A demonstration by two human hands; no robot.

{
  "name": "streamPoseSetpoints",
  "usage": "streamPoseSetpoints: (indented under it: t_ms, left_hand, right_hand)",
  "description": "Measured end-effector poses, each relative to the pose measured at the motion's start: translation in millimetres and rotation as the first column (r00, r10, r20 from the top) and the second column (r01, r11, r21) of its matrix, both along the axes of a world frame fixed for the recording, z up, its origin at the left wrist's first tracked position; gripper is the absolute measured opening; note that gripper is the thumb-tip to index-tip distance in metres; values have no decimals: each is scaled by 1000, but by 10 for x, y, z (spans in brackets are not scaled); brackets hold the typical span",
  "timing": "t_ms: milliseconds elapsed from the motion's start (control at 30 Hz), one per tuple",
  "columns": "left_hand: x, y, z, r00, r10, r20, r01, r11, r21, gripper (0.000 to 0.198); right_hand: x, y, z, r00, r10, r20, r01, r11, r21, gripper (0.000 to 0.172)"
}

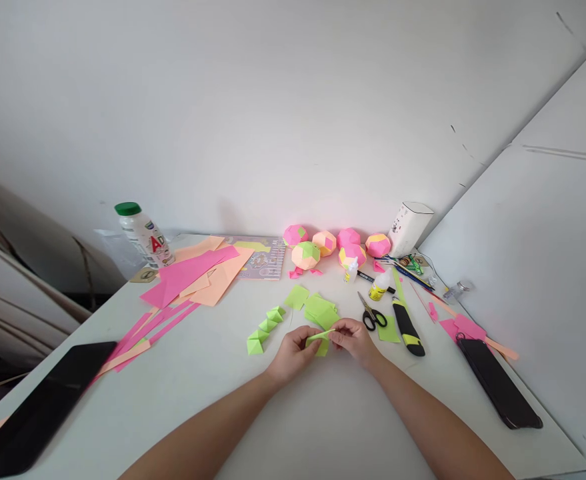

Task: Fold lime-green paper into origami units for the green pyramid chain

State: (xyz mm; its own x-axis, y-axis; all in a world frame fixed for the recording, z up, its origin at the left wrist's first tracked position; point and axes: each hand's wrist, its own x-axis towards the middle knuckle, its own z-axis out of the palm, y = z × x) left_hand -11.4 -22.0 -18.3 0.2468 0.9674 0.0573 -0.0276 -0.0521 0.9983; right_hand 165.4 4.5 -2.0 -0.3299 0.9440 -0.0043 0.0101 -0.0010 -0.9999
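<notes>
My left hand [291,353] and my right hand [353,340] meet over the middle of the white table [323,413]. Both pinch one small green paper piece [321,339], folded between the fingertips. Just left of my hands lies a row of folded green paper units [265,328]. Behind my hands sits a loose pile of green paper squares [317,307].
Several pink, orange and green paper balls [333,245] line the back wall. Pink and orange sheets [200,275] and strips lie at left beside a bottle [143,235]. Scissors [373,313], glue [379,285], a cutter [409,330] and a phone [497,381] lie right; a tablet [37,407] sits front left.
</notes>
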Motion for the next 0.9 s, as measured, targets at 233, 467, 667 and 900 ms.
streamPoseSetpoints:
  t_ms: [233, 467, 667, 900]
  left_hand:
    - [1, -7, 28, 999, -11, 31, 12, 1000, -27, 22]
    - [-2, 6, -5, 997, -10, 79, 15, 998, -59, 23]
    - [-2, -2, 8, 996, -10, 83, 21, 991, -131, 27]
    - [-12, -2, 11, 998, -18, 66, 28, 987, -157, 29]
  right_hand:
    - [-2, 7, -15, 1000, 0, -12, 0, 1000, 30, 21]
    - [0, -9, 50, 1000, 23, -7, -22, 999, 49, 20]
    - [8, -14, 50, 999, 32, -19, -31, 998, 52, 23]
    - [1, -38, 47, 996, 75, -55, -73, 997, 39, 19]
